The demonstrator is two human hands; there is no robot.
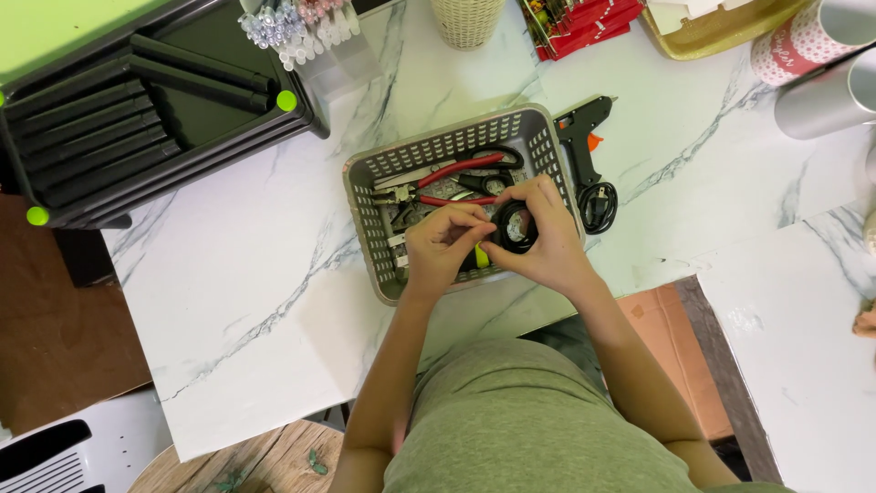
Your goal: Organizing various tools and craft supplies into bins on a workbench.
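Note:
Both hands are over a grey perforated basket [365, 196] on the marble table. My left hand [443, 246] and my right hand [540, 239] together hold a coiled black cord [513, 226] above the basket's front right part. A small yellow-green piece [481, 256] shows between the fingers, its nature unclear. Inside the basket lie red-handled pliers [456, 171] and other metal tools, partly hidden by my hands.
A black glue gun [580, 137] with its coiled cord [598, 206] lies right of the basket. A black tray stack [137, 110] sits at far left. A woven cup [465, 20], red boxes [584, 23], a gold tray [707, 36] and cylinders [821, 91] line the far edge.

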